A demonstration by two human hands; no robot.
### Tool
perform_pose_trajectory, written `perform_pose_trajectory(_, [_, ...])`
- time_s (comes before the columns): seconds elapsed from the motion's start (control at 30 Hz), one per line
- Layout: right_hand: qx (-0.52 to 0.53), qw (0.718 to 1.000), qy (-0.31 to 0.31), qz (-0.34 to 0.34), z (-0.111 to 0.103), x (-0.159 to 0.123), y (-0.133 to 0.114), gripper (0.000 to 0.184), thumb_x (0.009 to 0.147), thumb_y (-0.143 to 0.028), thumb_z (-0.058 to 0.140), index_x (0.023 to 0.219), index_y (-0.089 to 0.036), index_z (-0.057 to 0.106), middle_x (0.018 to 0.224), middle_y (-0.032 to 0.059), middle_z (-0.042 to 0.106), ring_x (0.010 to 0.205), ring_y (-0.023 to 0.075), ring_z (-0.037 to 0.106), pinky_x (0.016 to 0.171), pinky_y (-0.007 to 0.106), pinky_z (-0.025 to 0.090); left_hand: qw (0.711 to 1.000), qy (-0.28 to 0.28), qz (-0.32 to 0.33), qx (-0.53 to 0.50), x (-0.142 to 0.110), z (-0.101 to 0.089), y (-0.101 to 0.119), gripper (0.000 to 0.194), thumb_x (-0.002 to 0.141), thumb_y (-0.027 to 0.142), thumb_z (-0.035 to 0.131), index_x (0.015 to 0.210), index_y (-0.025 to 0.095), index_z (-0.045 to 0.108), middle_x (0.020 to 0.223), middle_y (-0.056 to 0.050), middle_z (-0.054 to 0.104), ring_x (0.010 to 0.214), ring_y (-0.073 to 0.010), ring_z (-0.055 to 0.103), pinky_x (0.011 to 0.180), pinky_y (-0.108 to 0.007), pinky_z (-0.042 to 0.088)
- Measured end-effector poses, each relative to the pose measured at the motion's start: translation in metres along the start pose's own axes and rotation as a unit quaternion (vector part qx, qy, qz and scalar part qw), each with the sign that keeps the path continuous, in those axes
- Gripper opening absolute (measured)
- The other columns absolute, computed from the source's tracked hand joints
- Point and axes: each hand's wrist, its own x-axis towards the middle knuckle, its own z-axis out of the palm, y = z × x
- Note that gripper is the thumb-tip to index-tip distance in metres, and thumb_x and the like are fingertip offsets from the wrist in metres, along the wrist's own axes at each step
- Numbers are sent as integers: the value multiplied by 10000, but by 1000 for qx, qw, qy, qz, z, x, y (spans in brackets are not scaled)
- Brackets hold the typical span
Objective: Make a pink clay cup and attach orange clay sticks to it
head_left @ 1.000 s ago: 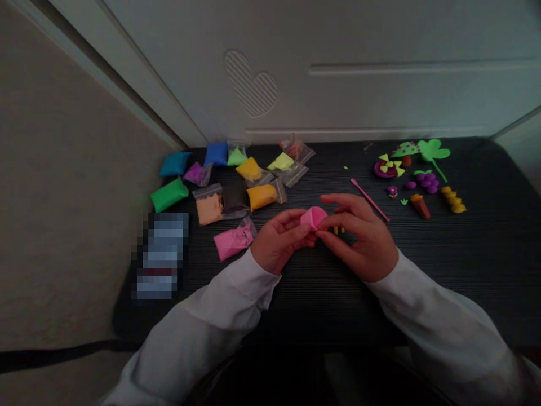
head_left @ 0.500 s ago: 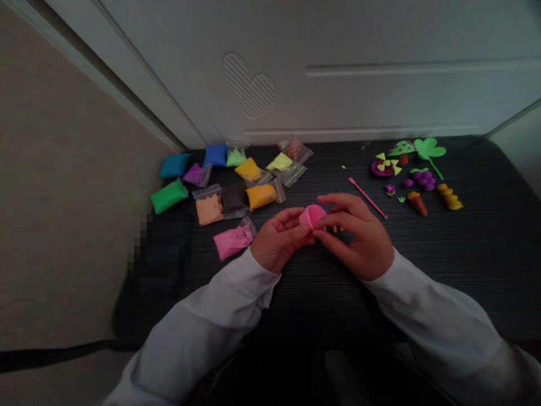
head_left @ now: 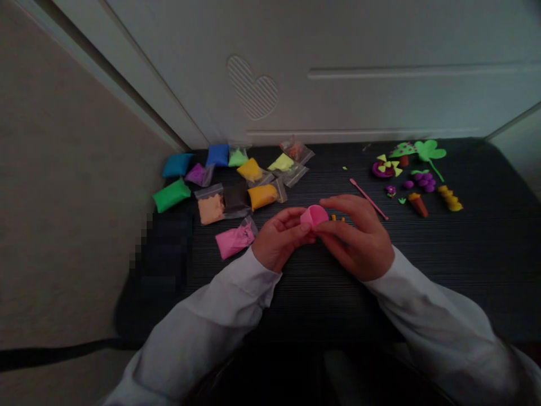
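Both my hands meet over the middle of a dark table (head_left: pixel 465 248). Between their fingertips is a flat pink clay piece (head_left: pixel 315 215). My left hand (head_left: pixel 281 238) pinches its left edge with curled fingers. My right hand (head_left: pixel 357 237) presses on its right side with thumb and fingers closed around it. Small orange clay bits (head_left: pixel 337 217) lie just behind my right fingers. A pink modelling stick (head_left: pixel 368 198) lies on the table beyond my right hand.
Several small bags of coloured clay (head_left: pixel 236 192) are scattered at the back left, with a pink bag (head_left: pixel 234 239) nearest my left wrist. Finished clay shapes (head_left: pixel 416 172) sit at the back right. A white panel (head_left: pixel 338 73) rises behind the table.
My right fingers have closed more tightly around the pink clay piece. The hands stay in nearly the same place; the view shifted slightly.
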Motion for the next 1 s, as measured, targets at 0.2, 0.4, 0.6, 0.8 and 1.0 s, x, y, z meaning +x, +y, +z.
perform_pose_trajectory(0.2, [15,999,2,34,-3,2,-3,154,710,-161,619,864,-172,617,1101,120,557,1017,223,520,840,398,461,1000,3,7,-16,0,-3,2,231,665,129,656,891,146,612,804,-16,681,711,-108,641,667,-219,531])
perform_pose_trajectory(0.4, [5,999,3,37,-3,3,-1,102,726,-182,611,827,-191,623,1094,111,565,1011,229,525,802,400,474,1000,2,11,-23,-2,-1,2,230,656,108,660,877,150,614,779,-13,687,696,-111,645,653,-222,531])
perform_pose_trajectory(0.6, [9,999,-7,36,-3,3,1,136,728,-199,606,862,-222,617,1092,85,582,1000,229,536,818,431,464,1000,2,13,-18,-2,-1,1,237,657,112,664,883,163,617,820,-7,683,733,-113,642,692,-237,522])
perform_pose_trajectory(0.8, [1,1000,-10,22,-3,2,3,128,719,-201,618,845,-225,623,1098,80,585,1019,231,526,872,456,439,1000,-5,21,-17,-3,-1,0,223,663,104,659,874,171,624,821,0,681,744,-109,638,707,-240,518])
perform_pose_trajectory(1.0, [0,1000,-8,18,-3,2,3,120,721,-169,615,834,-210,625,1102,83,587,1030,220,520,899,448,425,1000,-14,24,-9,-3,0,0,235,655,98,667,874,174,628,815,4,685,729,-104,639,700,-231,519])
